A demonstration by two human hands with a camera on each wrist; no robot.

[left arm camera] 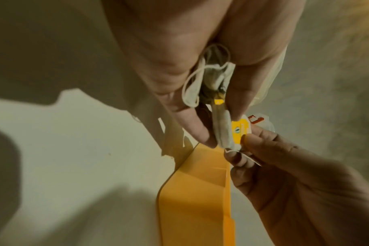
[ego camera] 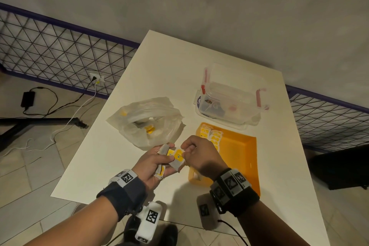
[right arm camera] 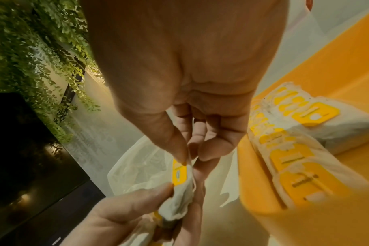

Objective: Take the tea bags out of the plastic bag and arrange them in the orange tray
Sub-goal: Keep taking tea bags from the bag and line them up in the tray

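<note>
My left hand (ego camera: 157,163) grips a bunch of tea bags (ego camera: 162,171) with yellow tags, just in front of the clear plastic bag (ego camera: 147,122). My right hand (ego camera: 196,152) pinches the top tea bag (ego camera: 177,158) of that bunch by its yellow tag (left arm camera: 238,130), thumb and forefinger closed on it (right arm camera: 179,174). More tea bags (ego camera: 148,129) lie inside the plastic bag. The orange tray (ego camera: 239,156) sits to the right, under my right wrist. A row of tea bags (ego camera: 211,136) stands along its far left side (right arm camera: 289,149).
A clear lidded box (ego camera: 229,98) with red clips stands behind the tray on the white table (ego camera: 111,158). The table's left edge drops to a tiled floor with cables (ego camera: 60,110). A wire fence (ego camera: 60,50) runs along the wall.
</note>
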